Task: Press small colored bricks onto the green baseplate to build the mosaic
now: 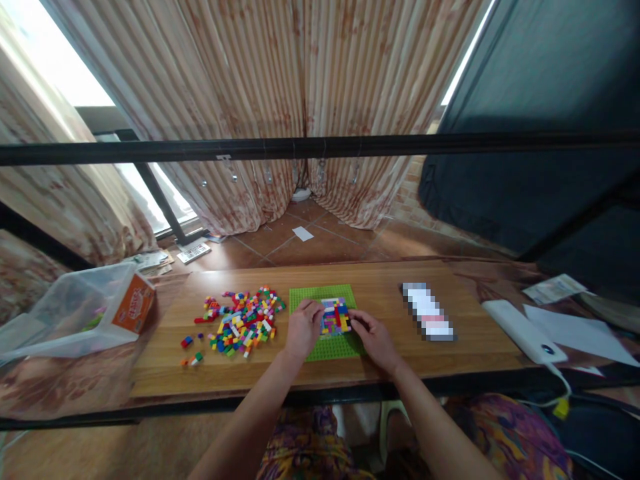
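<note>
A flat block of toy bricks (338, 317) in many colours sits over the middle of a green studded baseplate (305, 293). My left hand (303, 328) is closed at the block's left edge, its thumb and fingertips pinched together there. At the opposite edge, my right hand (374, 339) grips the block's side with curled fingers. Whether the block is pressed onto the baseplate or slightly lifted, I cannot tell. To the left of the baseplate lies a spread-out pile of loose toy bricks (245, 323) in mixed colours.
Everything stands on a low wooden table (400, 370). A phone with a blurred screen (427, 312) lies right of the baseplate. Beyond the left end is a clear plastic bin (95, 293) with an orange label. A white power bank-like device (523, 333) with a cable lies at right.
</note>
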`<state>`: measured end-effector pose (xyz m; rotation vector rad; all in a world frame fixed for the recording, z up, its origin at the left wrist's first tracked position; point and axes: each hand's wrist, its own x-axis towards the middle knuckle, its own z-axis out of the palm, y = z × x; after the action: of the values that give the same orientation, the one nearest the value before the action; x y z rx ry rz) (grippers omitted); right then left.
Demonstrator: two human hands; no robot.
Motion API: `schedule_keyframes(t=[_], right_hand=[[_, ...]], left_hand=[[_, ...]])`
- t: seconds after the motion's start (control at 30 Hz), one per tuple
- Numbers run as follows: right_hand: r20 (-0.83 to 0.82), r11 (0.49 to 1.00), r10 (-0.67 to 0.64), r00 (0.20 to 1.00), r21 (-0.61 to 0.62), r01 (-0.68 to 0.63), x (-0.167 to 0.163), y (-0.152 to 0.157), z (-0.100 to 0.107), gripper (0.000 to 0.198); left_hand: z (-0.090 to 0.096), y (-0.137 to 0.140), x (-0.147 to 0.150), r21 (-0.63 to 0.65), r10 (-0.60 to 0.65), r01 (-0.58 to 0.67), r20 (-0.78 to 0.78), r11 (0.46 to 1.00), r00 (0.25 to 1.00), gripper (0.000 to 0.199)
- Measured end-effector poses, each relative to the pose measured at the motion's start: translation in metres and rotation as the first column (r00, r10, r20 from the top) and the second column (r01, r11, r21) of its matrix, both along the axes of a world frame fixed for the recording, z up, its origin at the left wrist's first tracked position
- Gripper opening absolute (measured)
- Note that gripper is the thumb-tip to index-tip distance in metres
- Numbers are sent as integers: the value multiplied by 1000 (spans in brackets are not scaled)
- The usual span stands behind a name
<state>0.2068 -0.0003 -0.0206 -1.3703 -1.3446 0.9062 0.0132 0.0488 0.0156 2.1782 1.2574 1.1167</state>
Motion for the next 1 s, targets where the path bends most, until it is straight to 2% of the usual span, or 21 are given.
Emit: schedule_keyframes(t=[0.13,0.27,0.43,0.57,0.67,0.77,0.87,1.0], right_hand=[[-2,1000,0,1000,-5,0,0,0,0,32],[-44,1000,-21,999,-19,20,-3,0,1,33],[-23,985,-149,989,-92,146,-16,10,8,41],[142,948,-242,960,-175,265,-27,25,15,48],[335,920,-302,893,-143,365,-34,34,15,51],[454,904,-333,826,-96,417,-39,37,15,52],[537,893,-314,783,-113,435,-43,37,19,55],[588,877,-235,774,-215,429,-48,35,27,61]], left_hand=[[-3,3,4,-16,31,-30,50,999,998,14],[-4,2,4,-87,91,-81,118,993,989,13],[-12,-3,-4,-205,159,-114,222,972,962,26],[-21,-1,-11,-335,246,-133,323,933,914,20],[-19,4,-9,-415,246,-92,336,905,909,19],[-11,7,-4,-432,247,-118,258,894,934,20],[-6,7,1,-427,261,-161,187,890,947,20],[-5,6,6,-456,291,-190,163,869,943,22]])
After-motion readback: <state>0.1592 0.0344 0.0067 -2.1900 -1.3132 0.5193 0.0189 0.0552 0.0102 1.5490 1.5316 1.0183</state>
